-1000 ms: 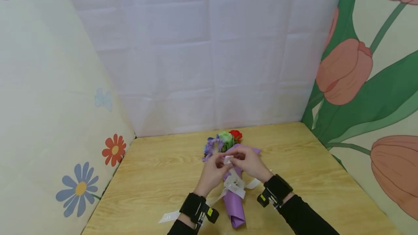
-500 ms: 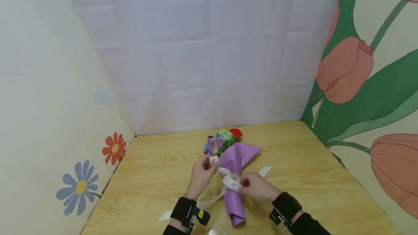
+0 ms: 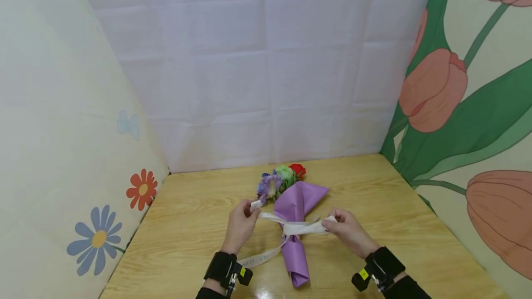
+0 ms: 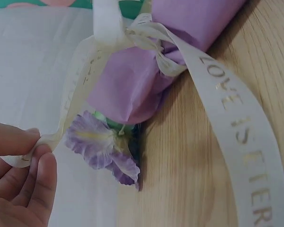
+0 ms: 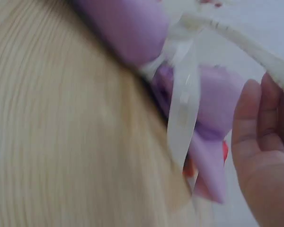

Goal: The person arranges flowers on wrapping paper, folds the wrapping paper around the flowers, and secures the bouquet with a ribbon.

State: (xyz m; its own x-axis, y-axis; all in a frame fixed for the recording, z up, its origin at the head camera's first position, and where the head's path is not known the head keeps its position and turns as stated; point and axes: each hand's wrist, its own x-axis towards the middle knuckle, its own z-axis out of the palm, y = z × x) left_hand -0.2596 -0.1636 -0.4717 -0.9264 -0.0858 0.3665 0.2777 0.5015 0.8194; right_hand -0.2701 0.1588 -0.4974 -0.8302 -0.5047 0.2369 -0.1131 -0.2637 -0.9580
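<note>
A bouquet in purple wrapping paper (image 3: 296, 262) lies on the table, flower heads pointing away from me. White ribbon (image 3: 301, 229) circles its narrow waist, and the left wrist view shows gold lettering on a loose tail (image 4: 248, 156). My left hand (image 3: 240, 227) pinches one part of the ribbon between thumb and fingers, left of the bouquet. On the other side my right hand (image 3: 351, 232) grips another part, drawn out from the knot. Beyond the paper sit a purple flower (image 3: 271, 184), a green one (image 3: 285, 172) and a red one (image 3: 297, 170).
The wood-grain table (image 3: 199, 225) stretches out on both sides of the bouquet. A white cloth (image 3: 266, 68) hangs at its back edge. Side panels carry painted flowers (image 3: 99, 239) on the left and tulips (image 3: 434, 89) on the right.
My hands, close together over the bouquet a second ago, have moved apart to left and right. The right hand first came down to the knot, then drew ribbon out to the right.
</note>
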